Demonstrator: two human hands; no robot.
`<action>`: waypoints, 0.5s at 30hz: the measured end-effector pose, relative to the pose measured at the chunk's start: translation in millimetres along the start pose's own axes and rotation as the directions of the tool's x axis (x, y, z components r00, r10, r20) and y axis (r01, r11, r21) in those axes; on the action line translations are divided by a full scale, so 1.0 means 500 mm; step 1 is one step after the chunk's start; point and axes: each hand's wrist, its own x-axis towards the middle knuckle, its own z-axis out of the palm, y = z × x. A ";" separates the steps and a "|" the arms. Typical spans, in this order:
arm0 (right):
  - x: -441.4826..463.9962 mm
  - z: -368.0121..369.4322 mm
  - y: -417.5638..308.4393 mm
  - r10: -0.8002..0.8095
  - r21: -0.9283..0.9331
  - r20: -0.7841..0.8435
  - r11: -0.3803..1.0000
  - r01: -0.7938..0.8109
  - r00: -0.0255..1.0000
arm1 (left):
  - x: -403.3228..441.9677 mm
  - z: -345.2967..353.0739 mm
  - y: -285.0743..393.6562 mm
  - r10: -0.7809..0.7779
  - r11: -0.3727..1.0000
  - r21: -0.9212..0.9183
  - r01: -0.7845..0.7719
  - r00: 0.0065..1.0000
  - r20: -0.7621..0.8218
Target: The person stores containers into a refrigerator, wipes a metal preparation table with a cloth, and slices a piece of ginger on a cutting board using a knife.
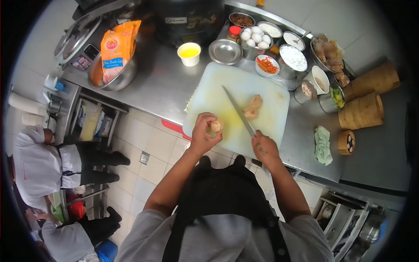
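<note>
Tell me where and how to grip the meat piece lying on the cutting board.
Pinch the meat piece across its narrower far end, coming in from the right. It is elongated and lies to the right of the knife, which the right hand holds slantwise, so that side should best avoid the blade.

One long steel-bladed knife (240, 112), one pale rectangular cutting board (266, 135), two pale orange chunks of meat (253, 107). One orange plastic bag (118, 49), one white paper cup of yellow liquid (190, 60), one crumpled light-green cloth (323, 146), one small round bamboo steamer (343, 143). White oval eggs (256, 37) overlap too much to count. Two co-workers (39, 168) in light shirts.
</note>
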 end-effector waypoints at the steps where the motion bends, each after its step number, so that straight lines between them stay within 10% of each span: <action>1: 0.003 -0.009 0.017 0.017 0.000 -0.010 1.000 -0.017 1.000 | 0.004 0.002 0.008 0.005 1.000 0.018 -0.005 1.000 0.010; 15: -0.051 -0.019 0.079 -0.065 0.030 -0.022 0.997 0.065 0.998 | 0.017 0.019 0.004 0.072 0.929 0.333 -0.162 0.961 0.267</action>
